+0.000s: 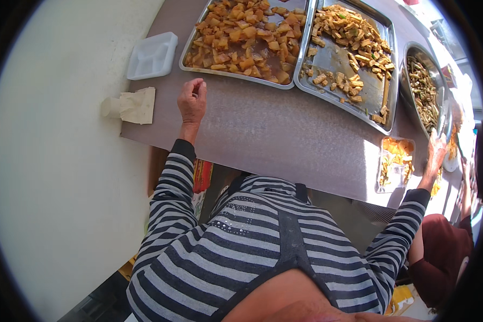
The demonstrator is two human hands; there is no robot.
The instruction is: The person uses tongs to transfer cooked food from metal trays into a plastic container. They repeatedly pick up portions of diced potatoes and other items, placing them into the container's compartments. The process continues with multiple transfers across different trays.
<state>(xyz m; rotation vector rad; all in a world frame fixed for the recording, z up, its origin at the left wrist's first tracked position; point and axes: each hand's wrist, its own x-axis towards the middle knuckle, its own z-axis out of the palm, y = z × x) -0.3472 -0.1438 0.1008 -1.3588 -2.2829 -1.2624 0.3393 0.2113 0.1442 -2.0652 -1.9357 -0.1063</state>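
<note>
My left hand (192,101) is curled above the table, just in front of a steel tray (241,76) of saucy diced vegetable pieces (243,36). Nothing shows between its thumb and fingers. At the right, my right hand (437,149) reaches to the near rim of an oval steel basin (406,90) filled with a cut, mixed dish (422,94). A shiny metal edge lies by its fingers, and whether they grip it or the rim is hard to see. Left of that hand sits a clear plastic box (395,179) with orange and yellow food in some compartments.
A second steel tray (326,68) holds browned tofu-like strips (354,36). A white compartment tray (153,56), a paper napkin (139,105) and a pale cup (111,108) stand along the left table edge. Close at right is another person (442,249) in dark red.
</note>
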